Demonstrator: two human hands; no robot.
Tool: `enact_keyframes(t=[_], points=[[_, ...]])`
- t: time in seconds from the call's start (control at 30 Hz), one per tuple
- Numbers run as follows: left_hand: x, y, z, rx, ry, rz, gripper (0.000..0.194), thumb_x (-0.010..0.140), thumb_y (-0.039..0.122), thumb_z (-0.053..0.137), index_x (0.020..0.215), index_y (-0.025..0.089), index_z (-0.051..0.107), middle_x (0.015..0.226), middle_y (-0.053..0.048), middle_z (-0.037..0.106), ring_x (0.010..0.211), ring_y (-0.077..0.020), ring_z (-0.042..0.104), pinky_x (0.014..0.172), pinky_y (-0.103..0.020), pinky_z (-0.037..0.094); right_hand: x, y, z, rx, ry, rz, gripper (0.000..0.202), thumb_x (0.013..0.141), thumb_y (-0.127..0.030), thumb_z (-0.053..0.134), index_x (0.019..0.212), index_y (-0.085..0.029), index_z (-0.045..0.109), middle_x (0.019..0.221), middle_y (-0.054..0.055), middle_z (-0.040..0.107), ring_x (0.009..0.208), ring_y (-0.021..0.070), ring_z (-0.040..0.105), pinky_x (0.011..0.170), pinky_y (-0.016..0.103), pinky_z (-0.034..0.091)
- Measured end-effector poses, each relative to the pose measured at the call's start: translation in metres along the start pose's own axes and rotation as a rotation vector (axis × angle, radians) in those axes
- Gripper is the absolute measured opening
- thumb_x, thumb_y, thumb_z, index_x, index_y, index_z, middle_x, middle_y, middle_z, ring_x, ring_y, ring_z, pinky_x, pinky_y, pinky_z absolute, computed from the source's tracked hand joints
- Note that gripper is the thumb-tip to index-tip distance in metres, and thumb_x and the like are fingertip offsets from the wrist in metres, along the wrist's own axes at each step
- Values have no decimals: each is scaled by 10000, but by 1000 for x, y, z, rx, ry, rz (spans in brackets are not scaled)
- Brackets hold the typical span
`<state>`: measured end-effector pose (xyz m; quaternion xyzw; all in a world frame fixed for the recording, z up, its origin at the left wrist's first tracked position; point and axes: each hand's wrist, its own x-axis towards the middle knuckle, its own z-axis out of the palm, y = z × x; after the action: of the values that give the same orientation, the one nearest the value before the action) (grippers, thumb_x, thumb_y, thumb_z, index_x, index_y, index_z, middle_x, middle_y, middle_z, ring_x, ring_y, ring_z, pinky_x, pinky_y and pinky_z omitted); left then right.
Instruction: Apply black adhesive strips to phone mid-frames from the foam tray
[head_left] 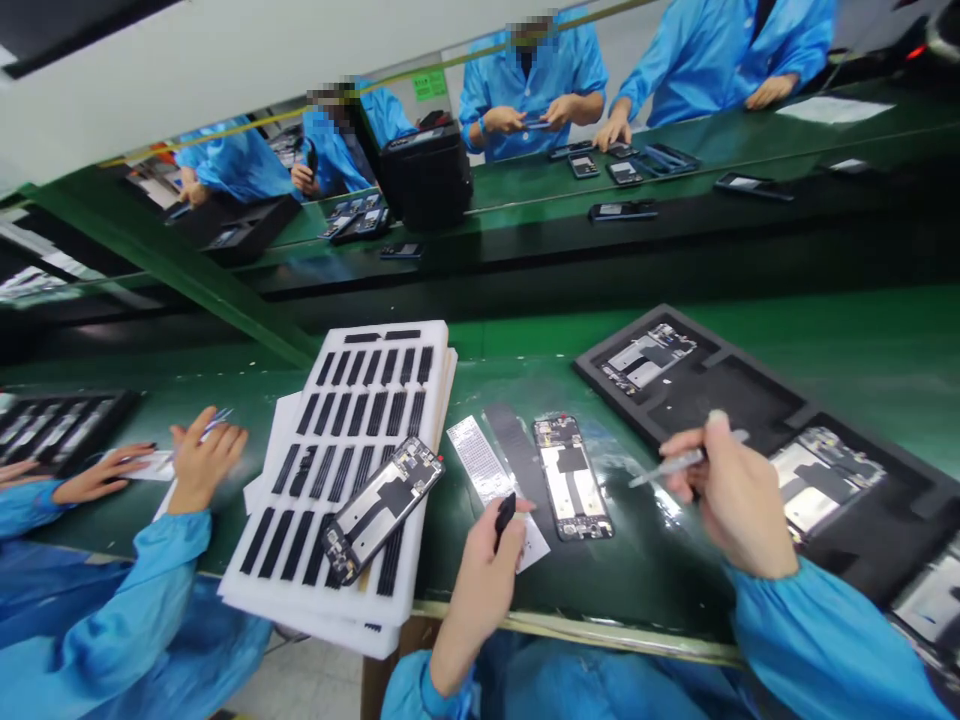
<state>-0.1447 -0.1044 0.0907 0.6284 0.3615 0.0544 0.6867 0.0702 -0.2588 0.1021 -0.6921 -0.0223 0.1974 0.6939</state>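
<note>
My left hand [491,560] is closed on a small black part [505,515], over the lower end of a white label sheet [484,462]. In my right hand [724,490] is a thin pale tool [667,466], its tip pointing left. Between my hands an open phone body [574,478] lies flat on the green bench, beside a dark grey strip [517,440]. Another opened phone [384,508] rests at a slant on a white foam tray [330,470] with rows of black strips, left of my left hand.
A black foam tray [735,385] holding phone bodies runs along the right. At the left, a co-worker's hand [208,460] is near the white tray. Across a raised divider, several people in blue sit by a conveyor [517,190] with phones. A green post slants at left.
</note>
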Motion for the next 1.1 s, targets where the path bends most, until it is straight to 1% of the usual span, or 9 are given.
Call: enact_keyframes(t=[0.1, 0.17, 0.3, 0.4, 0.53, 0.63, 0.8, 0.93, 1.1], points=[[13, -6, -4, 717, 307, 256, 302, 982, 165, 399, 1204, 171, 603, 1012, -95, 639, 976, -239, 635, 822, -345, 506, 31, -6, 48, -55, -240, -53, 647, 833, -792, 608, 834, -154, 714, 566, 70, 687, 447, 147, 608, 415, 221, 469], [28, -5, -5, 1038, 409, 289, 395, 926, 48, 376, 1244, 159, 583, 1168, -131, 634, 1039, -259, 657, 816, -357, 541, 49, -2, 90, -125, -431, -103, 658, 806, -809, 618, 833, -156, 693, 627, 91, 721, 530, 182, 680, 453, 234, 502], [59, 7, -8, 1340, 509, 220, 552, 848, -11, 449, 1373, 142, 526, 1464, -183, 502, 1010, -269, 701, 704, -336, 597, 75, 17, 156, -152, -508, -185, 704, 801, -872, 520, 833, -180, 641, 629, 74, 721, 553, 181, 693, 493, 241, 512], [66, 11, -11, 1413, 537, 224, 656, 826, -20, 473, 1462, 140, 463, 1560, -189, 419, 1100, -300, 678, 750, -352, 619, 86, 22, 171, -173, -509, -192, 709, 818, -886, 460, 819, -192, 603, 618, 75, 717, 547, 182, 691, 493, 246, 511], [38, -1, -12, 1386, 410, 302, 709, 804, -48, 440, 1486, 146, 455, 1576, -145, 438, 1055, -251, 686, 766, -332, 618, 72, 20, 144, -245, -587, -166, 635, 858, -809, 546, 791, -184, 633, 615, 76, 719, 529, 178, 680, 475, 241, 504], [0, -15, -15, 1347, 260, 423, 680, 810, -47, 413, 1453, 152, 513, 1519, -112, 527, 1083, -238, 658, 860, -339, 591, 34, 27, 98, -351, -632, -193, 525, 977, -663, 514, 828, -187, 677, 625, 63, 727, 516, 176, 675, 509, 256, 548], [-38, -30, -27, 1448, 20, 572, 680, 762, -34, 416, 1399, 136, 586, 1535, -107, 519, 838, -218, 625, 716, -354, 575, -35, 55, 38, -440, -613, -355, 313, 1042, -377, 512, 893, -223, 739, 791, 64, 778, 648, 218, 753, 607, 280, 620], [-42, -34, -30, 1533, -39, 607, 695, 756, -28, 445, 1408, 165, 587, 1581, -59, 462, 804, -205, 578, 664, -338, 547, -52, 71, 29, -437, -690, -548, 218, 1007, -198, 516, 1007, -244, 729, 872, 56, 785, 819, 246, 767, 734, 313, 627], [-36, -34, -21, 1545, -67, 586, 731, 773, -13, 452, 1485, 149, 498, 1638, -57, 362, 876, -214, 559, 717, -354, 541, -46, 73, 29, -439, -693, -584, 245, 974, -106, 510, 1053, -238, 701, 906, 59, 764, 825, 228, 747, 757, 315, 607]])
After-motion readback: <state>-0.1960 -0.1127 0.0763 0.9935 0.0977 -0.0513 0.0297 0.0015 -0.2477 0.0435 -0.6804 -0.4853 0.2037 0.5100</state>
